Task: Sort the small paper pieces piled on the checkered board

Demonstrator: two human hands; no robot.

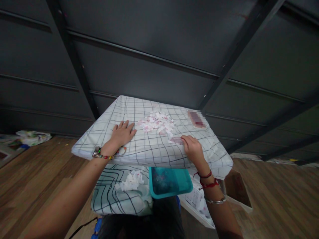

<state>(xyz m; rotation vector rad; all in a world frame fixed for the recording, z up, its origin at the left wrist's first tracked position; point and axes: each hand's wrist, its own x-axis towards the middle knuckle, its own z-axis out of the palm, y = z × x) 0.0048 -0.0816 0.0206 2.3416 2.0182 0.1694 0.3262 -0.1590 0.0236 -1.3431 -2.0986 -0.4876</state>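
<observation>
My left hand (123, 133) lies flat with fingers spread on the white checked cloth (139, 149) that covers a table. My right hand (193, 148) pinches one end of a thin, translucent pinkish piece (176, 140) close to the cloth; its exact kind cannot be made out. A few white scraps touch its far end. Just beyond it spreads a heap of small white and pink paper-like scraps (159, 122), between and ahead of my hands.
A blurred-out flat object (196, 119) lies at the table's back right. Below the front edge are a teal plastic tub (171, 192), a folded checked cloth (107, 196) bearing more scraps (133, 181), and a white box (196, 212). A dark metal panel wall (149, 73) stands behind.
</observation>
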